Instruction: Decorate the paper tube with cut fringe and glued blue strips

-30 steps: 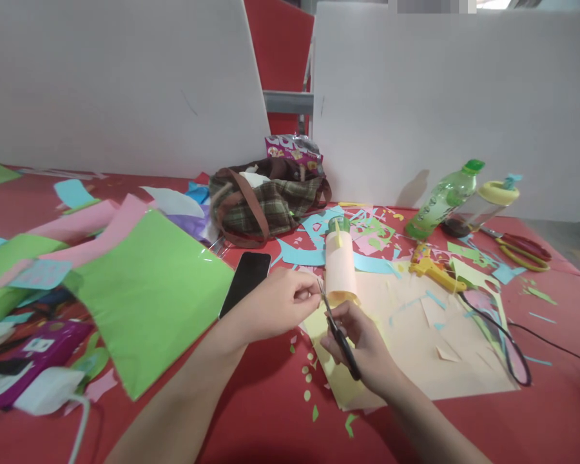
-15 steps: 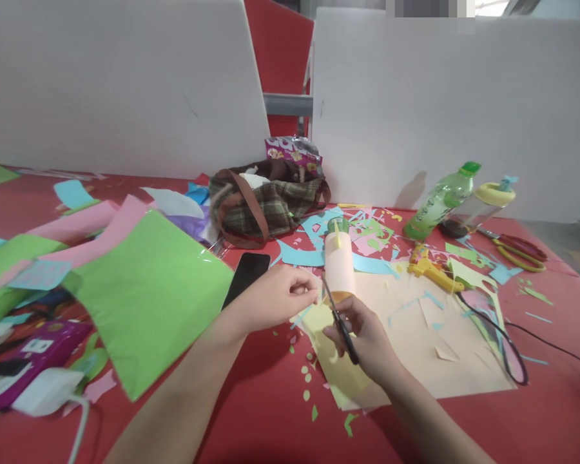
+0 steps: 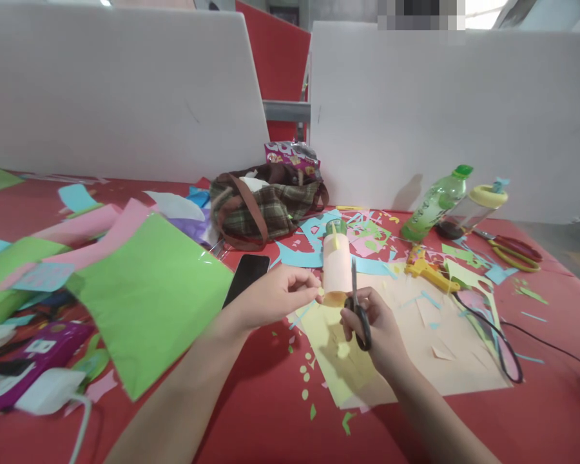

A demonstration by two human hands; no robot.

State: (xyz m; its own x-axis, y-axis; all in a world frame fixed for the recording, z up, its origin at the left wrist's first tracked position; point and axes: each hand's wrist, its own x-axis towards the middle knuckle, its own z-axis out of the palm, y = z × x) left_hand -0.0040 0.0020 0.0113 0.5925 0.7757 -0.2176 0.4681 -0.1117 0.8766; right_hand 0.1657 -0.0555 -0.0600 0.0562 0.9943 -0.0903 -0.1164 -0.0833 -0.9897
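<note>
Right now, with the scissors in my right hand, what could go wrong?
The scissors in your right hand point away from you and look close beside the paper-wrapped cylinder, so a slip might nick it. Your left hand is nearby too, so a careless swing could cut it. The yellow glue gun lies by cream paper; if hot, which I can't tell, it might scorch it.

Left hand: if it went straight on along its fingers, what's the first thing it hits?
Left hand: probably the near end of the pale paper-wrapped cylinder. Depth is unclear; if it passed above that, the scissors in the right hand look next.
</note>
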